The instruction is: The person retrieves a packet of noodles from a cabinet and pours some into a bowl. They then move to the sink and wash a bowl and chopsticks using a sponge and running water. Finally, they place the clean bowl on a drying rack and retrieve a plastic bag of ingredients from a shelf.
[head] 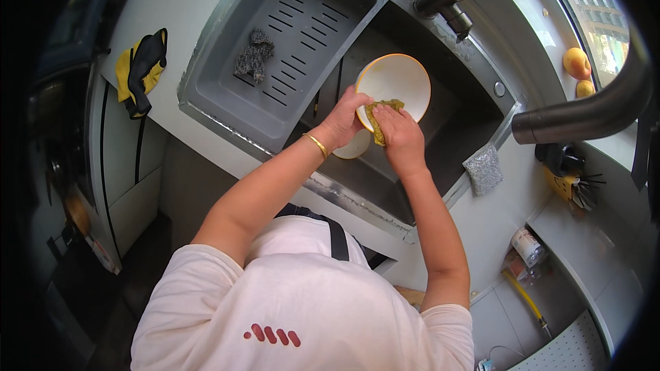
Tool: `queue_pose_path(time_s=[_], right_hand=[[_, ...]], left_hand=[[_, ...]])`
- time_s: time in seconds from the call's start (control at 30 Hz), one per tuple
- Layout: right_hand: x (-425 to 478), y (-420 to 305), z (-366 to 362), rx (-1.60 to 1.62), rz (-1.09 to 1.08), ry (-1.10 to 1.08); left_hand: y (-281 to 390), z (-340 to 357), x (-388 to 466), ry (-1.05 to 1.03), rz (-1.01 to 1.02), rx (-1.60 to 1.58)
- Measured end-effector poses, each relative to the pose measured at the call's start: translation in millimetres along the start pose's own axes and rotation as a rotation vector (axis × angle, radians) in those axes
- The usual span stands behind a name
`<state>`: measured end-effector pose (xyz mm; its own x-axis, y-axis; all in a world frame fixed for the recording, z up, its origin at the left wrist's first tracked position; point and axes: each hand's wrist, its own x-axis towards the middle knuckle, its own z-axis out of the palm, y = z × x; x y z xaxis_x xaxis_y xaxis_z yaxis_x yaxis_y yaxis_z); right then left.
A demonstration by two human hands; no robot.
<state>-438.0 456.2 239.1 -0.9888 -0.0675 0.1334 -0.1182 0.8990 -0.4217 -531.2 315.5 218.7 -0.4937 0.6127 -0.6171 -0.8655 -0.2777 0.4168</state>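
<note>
My left hand [343, 118] grips the near left rim of a white bowl [399, 80] with an orange-yellow edge. The bowl is tilted, its inside facing up toward me, over the dark sink basin [454, 118]. My right hand [402, 134] presses a yellow-green scrubbing cloth [379, 126] against the bowl's near rim and inner wall. Beneath my hands, a second pale dish [354, 145] lies in the basin, partly hidden by my left hand and the bowl.
A grey slotted drainer tray [309, 56] fills the sink's left side, with a dark grey mesh rag [254, 56] in it. A faucet [456, 20] overhangs the back. A silver scouring pad [483, 169] lies right of the sink, yellow-black gloves [142, 73] at left. Fruit [576, 63] sits by the window.
</note>
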Motion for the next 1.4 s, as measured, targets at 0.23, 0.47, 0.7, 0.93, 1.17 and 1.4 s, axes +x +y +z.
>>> queue_pose_path(time_s=[0.23,0.47,0.7,0.93,1.17,1.4], right_hand=[[-0.4,-13.3,9.9,0.186,0.137,0.131],[11.2,7.2,30.9,0.107,0.129,-0.006],[37.1,7.0,8.5,-0.078,0.219,-0.271],[52.5,50.1,-37.1,0.609,0.849,0.063],[54.8,48.9,-46.0,0.336,0.677,-0.168],[70.1,53.7,-67.7,0.505,0.815,0.194]], left_hand=[[-9.2,6.1,4.0,0.058,-0.018,0.121],[-5.7,-18.4,32.2,0.075,-0.055,0.186],[-27.3,-73.4,74.7,0.231,-0.134,0.044],[-36.5,-87.2,90.8,0.413,-0.118,0.033],[-45.1,-91.4,95.0,0.529,-0.11,-0.069],[-39.7,-83.8,52.6,0.468,-0.053,1.01]])
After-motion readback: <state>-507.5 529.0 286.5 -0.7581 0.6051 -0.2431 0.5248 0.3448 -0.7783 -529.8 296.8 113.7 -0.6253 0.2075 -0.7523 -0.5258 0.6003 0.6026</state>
